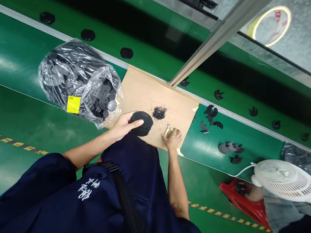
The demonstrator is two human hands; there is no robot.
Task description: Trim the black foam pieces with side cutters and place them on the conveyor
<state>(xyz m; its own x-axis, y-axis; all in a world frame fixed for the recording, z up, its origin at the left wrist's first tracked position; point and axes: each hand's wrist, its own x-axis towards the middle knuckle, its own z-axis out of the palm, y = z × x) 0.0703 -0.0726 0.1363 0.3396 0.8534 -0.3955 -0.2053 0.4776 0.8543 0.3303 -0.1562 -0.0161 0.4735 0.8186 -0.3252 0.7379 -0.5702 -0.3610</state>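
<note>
My left hand [123, 125] is wrapped round a stack of black round discs [142, 122] at the near edge of a brown cardboard sheet [149, 93]. My right hand [173, 138] is closed on a small metal tool [168, 127], resting on the cardboard's near right corner. A little heap of black shavings [159, 112] lies on the cardboard between and just beyond the two hands. A clear plastic bag [73, 73] full of black discs lies left of the cardboard, its open mouth toward my left hand.
Several black cut parts [210, 117] lie on the green bench right of the cardboard, and more sit on the conveyor beyond [126, 53]. An aluminium post [209, 40] rises from the cardboard's far edge. A white fan [285, 180] and another person sit at the right.
</note>
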